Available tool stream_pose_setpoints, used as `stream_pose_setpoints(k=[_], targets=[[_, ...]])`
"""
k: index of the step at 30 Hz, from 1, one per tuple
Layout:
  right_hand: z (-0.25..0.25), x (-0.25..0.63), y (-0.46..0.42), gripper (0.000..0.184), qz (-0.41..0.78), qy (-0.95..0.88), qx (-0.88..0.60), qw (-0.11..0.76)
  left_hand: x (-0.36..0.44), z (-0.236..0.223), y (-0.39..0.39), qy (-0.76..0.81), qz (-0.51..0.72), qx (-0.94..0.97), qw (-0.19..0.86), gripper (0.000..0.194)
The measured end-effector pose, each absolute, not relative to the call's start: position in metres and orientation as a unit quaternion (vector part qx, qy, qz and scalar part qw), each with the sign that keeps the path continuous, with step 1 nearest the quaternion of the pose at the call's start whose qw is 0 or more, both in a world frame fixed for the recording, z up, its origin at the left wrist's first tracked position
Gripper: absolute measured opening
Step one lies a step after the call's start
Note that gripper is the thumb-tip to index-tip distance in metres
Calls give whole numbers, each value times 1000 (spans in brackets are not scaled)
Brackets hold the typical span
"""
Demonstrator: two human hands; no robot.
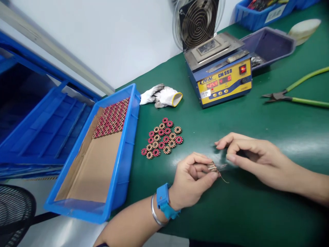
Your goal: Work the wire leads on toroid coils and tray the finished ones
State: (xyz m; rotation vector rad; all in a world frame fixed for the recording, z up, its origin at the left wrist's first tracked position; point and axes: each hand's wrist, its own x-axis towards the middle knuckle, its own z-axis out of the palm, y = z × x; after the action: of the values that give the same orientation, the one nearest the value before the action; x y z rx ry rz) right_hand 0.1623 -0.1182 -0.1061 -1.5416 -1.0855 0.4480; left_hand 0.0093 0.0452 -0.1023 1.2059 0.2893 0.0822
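Observation:
My left hand [196, 178], with a blue strap and a metal bangle at the wrist, is closed on a wire-wound coil [212, 167]. Loose wire ends stick out of the coil to the right, one of them curling downward. Part of the coil is hidden by my fingers. To the right, my right hand [257, 157] hovers with thumb and fingers apart, nothing visible between them. Its fingertips are close to the wire ends but apart from them. Beyond my left hand lies a group of several red and copper-coloured ring coils [161, 133] on the green table [231, 219].
A blue bin [119, 181] holds rows of ring coils on cardboard. White gloves [164, 96] lie beside it. At the back stand a yellow-fronted solder pot [223, 84], a fan [199, 22] and a purple tray [269, 44]. Green-handled cutters [280, 96] lie at right.

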Motion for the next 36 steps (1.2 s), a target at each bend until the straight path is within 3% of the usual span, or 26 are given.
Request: stream_pose_setpoints(k=[8,16,22,30,36], targets=[[-98,153,-114,21,287,-504,-619,529,10,-104,46,47,85,606,790,22],[-102,167,-119,29,250,-349,-636,640,9,-103,45,57,98,608,785,19],[-104,154,-115,19,264,-446,-647,559,10,-104,42,69,95,595,795,29],[-108,153,-115,19,267,-445,-646,560,9,-104,44,99,76,613,780,37],[-108,150,-118,16,236,-470,-652,546,9,-105,43,106,91,613,778,31]])
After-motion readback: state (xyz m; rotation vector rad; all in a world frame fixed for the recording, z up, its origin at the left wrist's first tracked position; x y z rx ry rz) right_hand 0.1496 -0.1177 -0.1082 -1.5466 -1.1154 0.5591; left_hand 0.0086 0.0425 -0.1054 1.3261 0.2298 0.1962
